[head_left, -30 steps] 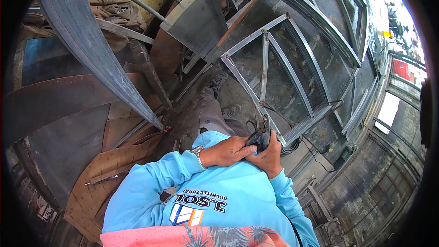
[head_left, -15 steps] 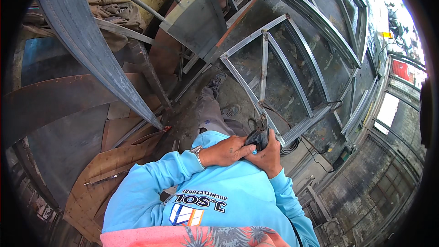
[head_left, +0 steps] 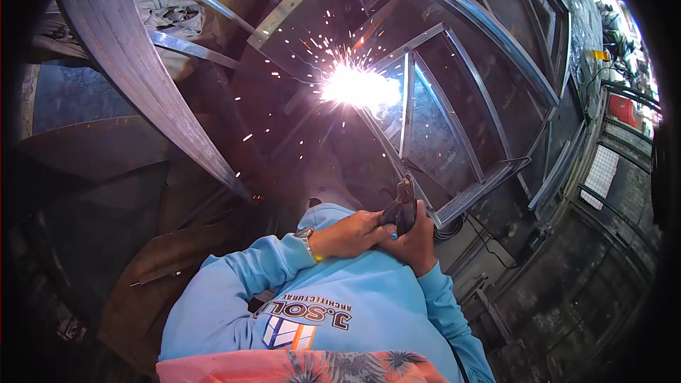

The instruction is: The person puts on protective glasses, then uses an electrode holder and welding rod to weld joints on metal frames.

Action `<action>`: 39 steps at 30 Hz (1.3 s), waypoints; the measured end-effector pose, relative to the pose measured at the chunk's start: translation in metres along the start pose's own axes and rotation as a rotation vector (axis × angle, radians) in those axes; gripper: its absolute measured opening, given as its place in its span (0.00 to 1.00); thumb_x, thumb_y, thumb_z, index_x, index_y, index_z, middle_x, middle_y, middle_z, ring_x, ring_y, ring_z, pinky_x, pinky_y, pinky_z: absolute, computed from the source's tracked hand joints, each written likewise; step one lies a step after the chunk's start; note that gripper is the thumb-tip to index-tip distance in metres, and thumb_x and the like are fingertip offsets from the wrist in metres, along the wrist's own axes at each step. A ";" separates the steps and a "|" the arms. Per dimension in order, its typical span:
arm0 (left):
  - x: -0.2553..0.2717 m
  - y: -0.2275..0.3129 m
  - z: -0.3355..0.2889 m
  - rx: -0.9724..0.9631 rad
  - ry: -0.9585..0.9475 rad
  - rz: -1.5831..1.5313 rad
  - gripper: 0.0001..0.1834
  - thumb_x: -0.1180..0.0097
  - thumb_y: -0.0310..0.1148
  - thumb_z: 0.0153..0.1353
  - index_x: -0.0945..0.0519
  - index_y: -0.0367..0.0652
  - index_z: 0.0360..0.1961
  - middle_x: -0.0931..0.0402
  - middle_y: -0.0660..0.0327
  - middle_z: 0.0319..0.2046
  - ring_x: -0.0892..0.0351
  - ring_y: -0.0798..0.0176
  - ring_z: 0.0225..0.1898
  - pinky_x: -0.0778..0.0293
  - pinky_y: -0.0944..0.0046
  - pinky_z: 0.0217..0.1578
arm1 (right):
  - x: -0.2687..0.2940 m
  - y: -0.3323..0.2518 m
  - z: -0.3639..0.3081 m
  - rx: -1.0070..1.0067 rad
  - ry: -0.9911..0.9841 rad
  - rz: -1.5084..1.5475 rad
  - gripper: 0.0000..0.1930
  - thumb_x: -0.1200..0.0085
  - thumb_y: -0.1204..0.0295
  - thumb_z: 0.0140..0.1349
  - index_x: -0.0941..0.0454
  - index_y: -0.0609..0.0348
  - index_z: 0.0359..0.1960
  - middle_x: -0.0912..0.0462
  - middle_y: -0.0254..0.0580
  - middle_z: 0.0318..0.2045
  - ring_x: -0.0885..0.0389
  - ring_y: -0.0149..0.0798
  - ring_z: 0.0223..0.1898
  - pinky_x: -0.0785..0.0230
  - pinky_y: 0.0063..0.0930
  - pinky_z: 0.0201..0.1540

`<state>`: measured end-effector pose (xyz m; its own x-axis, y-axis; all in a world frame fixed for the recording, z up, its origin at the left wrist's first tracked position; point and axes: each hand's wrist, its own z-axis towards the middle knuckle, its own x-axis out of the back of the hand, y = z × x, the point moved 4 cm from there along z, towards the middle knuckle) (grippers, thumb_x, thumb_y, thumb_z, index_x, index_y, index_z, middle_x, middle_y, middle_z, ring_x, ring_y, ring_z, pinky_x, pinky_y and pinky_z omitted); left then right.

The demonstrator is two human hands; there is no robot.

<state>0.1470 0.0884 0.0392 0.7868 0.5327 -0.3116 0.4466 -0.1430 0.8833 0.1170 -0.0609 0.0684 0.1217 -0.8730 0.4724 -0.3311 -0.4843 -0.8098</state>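
Held close to my waist is a dark welding electrode holder [head_left: 406, 214], its jaws pointing away from me. My right hand [head_left: 415, 245] is wrapped round it. From the left my left hand [head_left: 347, 234], with a metal watch [head_left: 306, 236] on the wrist, closes on its near side. A blinding welding arc [head_left: 358, 89] burns at the near-left corner of a metal frame [head_left: 406, 106], throwing sparks to the left and up. Glare hides that corner, and I cannot make out the rod between holder and arc.
The frame of square tubes lies on a dark steel worktop [head_left: 443, 117]. On the left hangs a long curved metal strip [head_left: 142, 71]. Curved sheet pieces [head_left: 152, 273] stand below it. Coiled black cable [head_left: 454, 227] lies beside the bench.
A bright arc with flying sparks has appeared at the frame's corner, and the surroundings look darker. The electrode holder has tilted slightly in my hands, which stay in nearly the same place.
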 end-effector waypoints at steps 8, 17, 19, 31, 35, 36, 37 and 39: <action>-0.002 0.018 0.002 -0.158 0.035 0.029 0.29 0.53 0.43 0.74 0.34 0.32 0.67 0.20 0.45 0.47 0.18 0.49 0.49 0.27 0.57 0.51 | 0.004 0.015 -0.014 0.049 0.243 0.115 0.30 0.23 0.66 0.42 0.30 0.62 0.43 0.15 0.40 0.29 0.13 0.35 0.30 0.21 0.30 0.33; -0.007 0.029 0.044 -0.124 -0.285 0.164 0.28 0.49 0.42 0.73 0.32 0.32 0.65 0.21 0.44 0.52 0.20 0.47 0.53 0.27 0.54 0.54 | 0.035 0.017 -0.051 -0.098 0.645 0.125 0.31 0.21 0.66 0.40 0.29 0.61 0.42 0.17 0.33 0.24 0.21 0.24 0.24 0.25 0.22 0.28; -0.010 0.039 0.053 -0.063 -0.344 0.316 0.25 0.48 0.41 0.72 0.28 0.33 0.62 0.20 0.44 0.52 0.20 0.45 0.53 0.27 0.54 0.53 | 0.031 0.022 -0.073 -0.256 0.683 0.192 0.31 0.21 0.67 0.40 0.29 0.61 0.42 0.18 0.31 0.22 0.21 0.24 0.23 0.27 0.22 0.26; -0.086 0.015 0.098 0.292 -1.136 0.477 0.28 0.48 0.47 0.72 0.27 0.34 0.63 0.21 0.45 0.54 0.20 0.47 0.55 0.27 0.53 0.57 | -0.062 0.018 -0.209 -0.808 1.263 0.471 0.32 0.19 0.62 0.39 0.29 0.60 0.40 0.21 0.31 0.22 0.25 0.23 0.20 0.30 0.20 0.23; -0.116 0.000 0.088 0.489 -1.348 0.435 0.38 0.47 0.56 0.69 0.33 0.35 0.68 0.27 0.43 0.61 0.28 0.46 0.63 0.33 0.52 0.63 | -0.069 0.011 -0.223 -0.879 1.293 0.453 0.32 0.20 0.58 0.39 0.28 0.58 0.39 0.22 0.34 0.22 0.22 0.28 0.21 0.28 0.25 0.25; -0.127 -0.001 0.083 0.514 -1.396 0.379 0.41 0.46 0.57 0.68 0.36 0.36 0.70 0.29 0.43 0.64 0.30 0.46 0.66 0.35 0.52 0.65 | -0.075 0.012 -0.226 -0.894 1.305 0.473 0.32 0.20 0.58 0.39 0.28 0.58 0.39 0.22 0.34 0.22 0.22 0.28 0.21 0.28 0.25 0.25; -0.135 -0.003 0.077 0.541 -1.441 0.320 0.44 0.45 0.58 0.67 0.39 0.36 0.72 0.32 0.43 0.66 0.33 0.46 0.68 0.37 0.52 0.66 | -0.080 0.014 -0.228 -0.896 1.327 0.527 0.32 0.20 0.56 0.39 0.28 0.58 0.39 0.22 0.35 0.22 0.22 0.29 0.21 0.27 0.27 0.25; -0.144 -0.012 0.069 0.609 -1.534 0.321 0.49 0.43 0.59 0.65 0.45 0.35 0.74 0.37 0.43 0.69 0.37 0.46 0.70 0.40 0.53 0.69 | -0.087 0.013 -0.229 -0.917 1.355 0.598 0.33 0.20 0.54 0.39 0.28 0.59 0.39 0.22 0.35 0.22 0.21 0.31 0.21 0.27 0.28 0.25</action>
<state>0.0575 -0.0437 0.0489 0.3682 -0.7762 -0.5118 -0.0036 -0.5517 0.8340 -0.1125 0.0223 0.0965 -0.8497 -0.0100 0.5272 -0.4708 0.4646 -0.7500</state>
